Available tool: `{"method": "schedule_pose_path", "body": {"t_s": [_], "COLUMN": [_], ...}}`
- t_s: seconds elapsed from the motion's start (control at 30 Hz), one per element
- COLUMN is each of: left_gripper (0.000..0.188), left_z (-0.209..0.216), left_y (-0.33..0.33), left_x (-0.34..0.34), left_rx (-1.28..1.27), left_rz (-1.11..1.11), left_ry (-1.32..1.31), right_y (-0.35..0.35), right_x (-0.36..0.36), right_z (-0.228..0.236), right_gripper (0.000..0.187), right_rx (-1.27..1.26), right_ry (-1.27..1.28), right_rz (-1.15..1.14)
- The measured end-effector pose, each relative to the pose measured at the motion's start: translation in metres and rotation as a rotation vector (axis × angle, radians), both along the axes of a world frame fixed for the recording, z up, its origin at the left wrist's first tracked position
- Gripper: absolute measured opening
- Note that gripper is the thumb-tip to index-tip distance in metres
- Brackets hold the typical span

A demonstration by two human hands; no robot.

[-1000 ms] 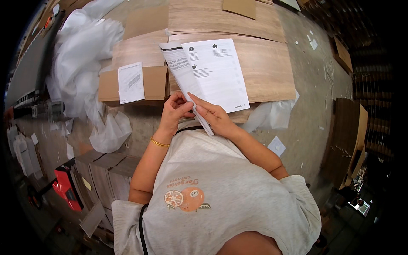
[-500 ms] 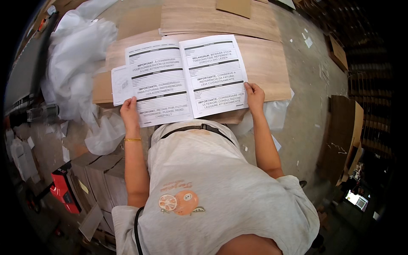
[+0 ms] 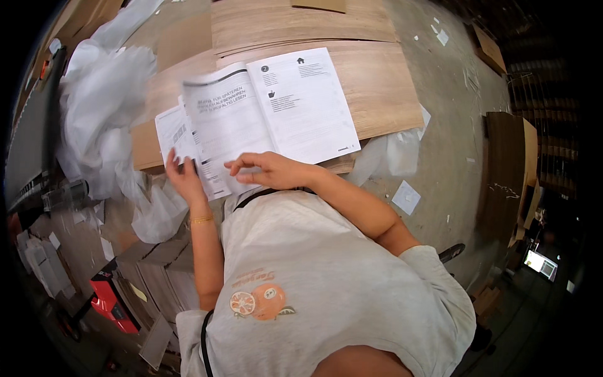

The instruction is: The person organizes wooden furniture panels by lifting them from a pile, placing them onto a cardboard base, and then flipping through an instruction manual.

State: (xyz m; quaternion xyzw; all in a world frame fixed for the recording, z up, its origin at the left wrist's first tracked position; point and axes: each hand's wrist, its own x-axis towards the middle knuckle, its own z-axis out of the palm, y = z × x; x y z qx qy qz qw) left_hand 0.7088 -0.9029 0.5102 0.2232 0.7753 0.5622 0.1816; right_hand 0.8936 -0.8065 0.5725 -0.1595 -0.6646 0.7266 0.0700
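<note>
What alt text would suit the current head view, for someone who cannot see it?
An open booklet over brown panels, the person's right hand over its left page's lower part, the left hand near its left edge. White wrap lies at left.

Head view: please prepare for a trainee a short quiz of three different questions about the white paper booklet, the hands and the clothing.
1. True or false: the white paper booklet is shut.
2. Which wears the thin gold-coloured bracelet at its wrist, the left hand or the right hand?
3. What decorates the light-grey fabric shirt: a) blue fish; b) orange citrus fruit; c) green car?

Key: 1. False; 2. Left hand; 3. b
</note>
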Motion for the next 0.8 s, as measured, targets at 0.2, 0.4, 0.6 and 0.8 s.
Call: {"method": "schedule_pose_path", "body": {"t_s": [0.2, 0.4, 0.6, 0.8], "left_gripper": [0.029, 0.036, 0.037, 0.042], "left_z": [0.073, 0.050, 0.043, 0.044], "left_y": [0.010, 0.044, 0.048, 0.053], "left_x": [0.040, 0.102, 0.109, 0.118], "left_rx": [0.049, -0.079, -0.259, -0.288], "left_rz": [-0.463, -1.185, -1.262, -1.251], "left_ry": [0.661, 0.810, 0.830, 0.866], "right_y": [0.050, 0.057, 0.070, 0.057], "right_x": [0.110, 0.136, 0.144, 0.130], "right_z": [-0.023, -0.022, -0.027, -0.021], "right_gripper": [0.061, 0.060, 0.058, 0.041], "right_rx": [1.140, 1.375, 1.309, 1.491], "right_ry": [-0.458, -0.644, -0.561, -0.564], "right_rz": [-0.088, 0.132, 0.205, 0.119]}}
